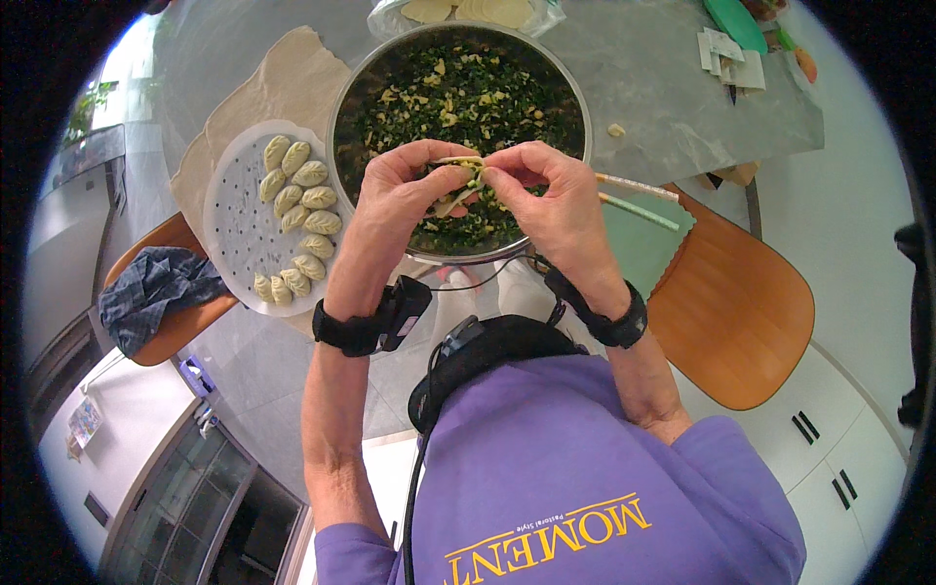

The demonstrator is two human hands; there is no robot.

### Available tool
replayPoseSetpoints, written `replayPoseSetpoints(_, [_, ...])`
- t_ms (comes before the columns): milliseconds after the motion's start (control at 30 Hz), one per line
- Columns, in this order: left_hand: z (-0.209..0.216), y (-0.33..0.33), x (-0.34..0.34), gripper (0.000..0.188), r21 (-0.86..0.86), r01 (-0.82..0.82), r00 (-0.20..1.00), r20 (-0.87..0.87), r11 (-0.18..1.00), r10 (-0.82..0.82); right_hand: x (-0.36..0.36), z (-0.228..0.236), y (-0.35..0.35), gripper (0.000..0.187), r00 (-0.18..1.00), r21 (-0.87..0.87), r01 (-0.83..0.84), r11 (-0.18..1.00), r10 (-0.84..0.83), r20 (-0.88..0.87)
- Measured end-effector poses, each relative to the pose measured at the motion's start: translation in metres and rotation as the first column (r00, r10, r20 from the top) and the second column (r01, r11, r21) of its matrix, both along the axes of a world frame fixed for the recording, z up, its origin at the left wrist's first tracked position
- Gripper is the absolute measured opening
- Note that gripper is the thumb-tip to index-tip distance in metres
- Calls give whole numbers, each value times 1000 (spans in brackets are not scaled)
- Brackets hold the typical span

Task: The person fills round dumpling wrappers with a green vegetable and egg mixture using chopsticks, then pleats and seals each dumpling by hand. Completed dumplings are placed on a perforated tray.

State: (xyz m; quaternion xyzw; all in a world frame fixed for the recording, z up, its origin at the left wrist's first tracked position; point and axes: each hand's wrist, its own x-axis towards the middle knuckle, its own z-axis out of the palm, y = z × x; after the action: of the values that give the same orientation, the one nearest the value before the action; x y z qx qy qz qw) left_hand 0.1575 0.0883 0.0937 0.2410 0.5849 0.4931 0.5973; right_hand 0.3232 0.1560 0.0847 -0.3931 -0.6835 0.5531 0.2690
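Above a wide metal bowl (586, 117) of chopped green and yellow filling (458, 88), both hands hold one partly folded dumpling (450, 203). My left hand (409, 180) cups its wrapper from the left, thumb pressed over the filling. On the other side, my right hand (546, 190) pinches the wrapper's edge between thumb and fingers. Green filling shows between the two hands where the wrapper gapes. Left of the bowl, several pleated dumplings (317, 197) lie on a round white perforated sheet (239, 210), along its right side.
A beige cloth (283, 83) lies under the sheet. Wrappers in a plastic bag (487, 12) sit beyond the bowl. Chopsticks (639, 187) stick out at the bowl's right. A small dough piece (615, 130) lies on the grey table. Orange chairs (736, 302) stand at both sides.
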Motion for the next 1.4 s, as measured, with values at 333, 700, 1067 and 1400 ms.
replayPoseSetpoints(333, [7, 4, 4, 29, 24, 26, 998, -52, 999, -24, -6, 4, -4, 8, 992, 248, 52, 967, -80, 102])
replayPoseSetpoints(700, [8, 4, 3, 23, -71, -56, 998, 23, 996, 58, -5, 3, -2, 8, 993, 314, 34, 949, -68, 99])
replayPoseSetpoints(1067, [-2, 7, 6, 24, -49, -86, 996, 3, 995, 86, -7, 3, -9, 7, 995, 233, 100, 967, -103, 2])
replayPoseSetpoints(1400, [2, 6, 7, 23, -46, -107, 987, 112, 993, 112, -8, 0, -10, 6, 985, 485, 29, 874, -107, 134])
